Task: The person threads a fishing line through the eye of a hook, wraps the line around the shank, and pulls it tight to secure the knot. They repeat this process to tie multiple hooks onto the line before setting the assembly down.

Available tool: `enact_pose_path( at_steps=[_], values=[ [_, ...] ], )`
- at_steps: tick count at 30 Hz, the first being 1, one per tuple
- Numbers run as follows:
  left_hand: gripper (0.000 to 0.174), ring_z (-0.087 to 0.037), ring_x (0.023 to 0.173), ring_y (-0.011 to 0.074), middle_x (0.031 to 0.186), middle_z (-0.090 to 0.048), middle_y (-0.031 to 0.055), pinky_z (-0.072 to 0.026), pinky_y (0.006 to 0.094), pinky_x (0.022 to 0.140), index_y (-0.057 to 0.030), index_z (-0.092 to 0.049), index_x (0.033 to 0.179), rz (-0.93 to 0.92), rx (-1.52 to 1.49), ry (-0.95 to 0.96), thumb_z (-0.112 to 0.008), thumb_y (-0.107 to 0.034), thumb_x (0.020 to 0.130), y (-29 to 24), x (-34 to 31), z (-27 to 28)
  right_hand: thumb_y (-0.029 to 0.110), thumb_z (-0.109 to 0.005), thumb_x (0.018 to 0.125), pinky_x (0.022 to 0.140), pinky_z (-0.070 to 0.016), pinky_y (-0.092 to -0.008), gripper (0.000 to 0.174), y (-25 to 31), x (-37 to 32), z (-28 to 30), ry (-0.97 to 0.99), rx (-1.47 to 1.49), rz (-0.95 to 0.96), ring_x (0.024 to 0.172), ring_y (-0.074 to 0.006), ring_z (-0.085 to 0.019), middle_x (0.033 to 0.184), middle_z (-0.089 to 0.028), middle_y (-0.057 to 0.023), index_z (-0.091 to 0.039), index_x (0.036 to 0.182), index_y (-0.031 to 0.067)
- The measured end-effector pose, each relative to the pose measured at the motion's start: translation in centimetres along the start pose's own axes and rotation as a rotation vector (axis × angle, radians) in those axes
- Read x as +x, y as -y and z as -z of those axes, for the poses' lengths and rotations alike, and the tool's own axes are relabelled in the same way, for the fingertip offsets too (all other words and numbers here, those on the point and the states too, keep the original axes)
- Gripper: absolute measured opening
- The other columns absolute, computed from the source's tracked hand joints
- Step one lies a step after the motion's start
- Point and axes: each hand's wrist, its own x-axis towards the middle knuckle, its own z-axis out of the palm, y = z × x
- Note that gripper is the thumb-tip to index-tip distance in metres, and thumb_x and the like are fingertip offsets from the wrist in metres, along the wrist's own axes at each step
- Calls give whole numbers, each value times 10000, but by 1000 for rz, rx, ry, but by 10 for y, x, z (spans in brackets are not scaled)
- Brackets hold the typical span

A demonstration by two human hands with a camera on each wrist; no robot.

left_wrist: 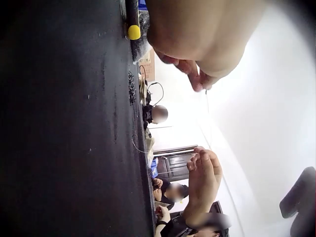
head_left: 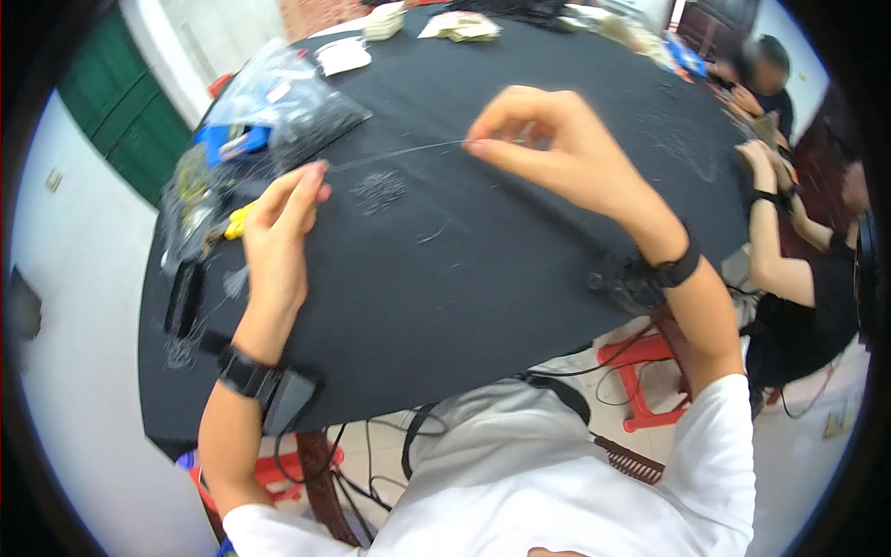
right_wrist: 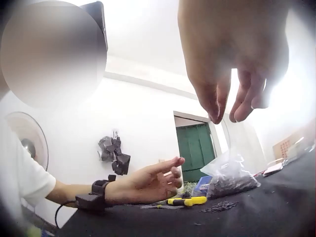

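A thin pale strand [head_left: 399, 151] is stretched between the two hands above the black table. My left hand [head_left: 278, 227] pinches one end between thumb and fingertips, beside the plastic bag. At the other end my right hand [head_left: 566, 148] pinches the strand with thumb and forefinger, its other fingers curved. Under the strand lies a small pile of dark pieces [head_left: 379, 191]. In the left wrist view the strand runs from my left hand [left_wrist: 197, 49] toward my right hand [left_wrist: 203, 182]. The right wrist view shows my right hand [right_wrist: 234, 59] above, fingertips pointing down.
A clear bag of dark pieces [head_left: 316, 111] and yellow-handled tools [head_left: 238, 221] are at the left. Pale stacks [head_left: 459, 26] lie at the far edge. Loose strands [head_left: 687, 148] lie to the right, near other people seated there. A red stool [head_left: 640, 353] stands below the table.
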Motion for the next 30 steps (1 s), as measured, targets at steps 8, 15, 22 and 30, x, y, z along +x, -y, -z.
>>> enact_pose_path(
  at_steps=[8, 15, 22, 30],
  values=[
    [281, -416, 625, 14, 717, -545, -24, -310, 158, 565, -14, -585, 1097, 199, 52, 350, -521, -198, 894, -6, -12, -19, 121, -615, 823, 686, -492, -234, 148, -41, 1, 82, 75, 60, -190, 701, -101, -611, 788, -653, -70, -654, 889, -6],
    [270, -444, 625, 21, 697, -572, -7, -321, 165, 578, -24, -602, 1072, 244, 106, 405, -536, -196, 875, -4, -11, -17, 247, -642, 794, 592, -458, -228, 222, -81, 6, 163, -45, -445, -279, 711, -102, -627, 770, -663, -51, -682, 905, 59],
    [266, -467, 639, 28, 704, -578, 1, -330, 169, 590, -21, -603, 1066, 268, 146, 443, -538, -188, 870, -7, -11, -19, 229, -612, 791, 654, -497, -270, 238, -122, 20, 197, -57, -449, -384, 736, -156, -631, 834, -662, -64, -666, 928, 41],
    [256, -496, 661, 33, 710, -579, 3, -335, 171, 594, -16, -605, 1057, 294, 172, 445, -531, -169, 866, -5, -10, -19, 126, -638, 748, 605, -513, -245, 203, -154, 26, 211, -191, -265, -506, 697, -157, -648, 774, -667, -102, -671, 899, -4]
  ],
)
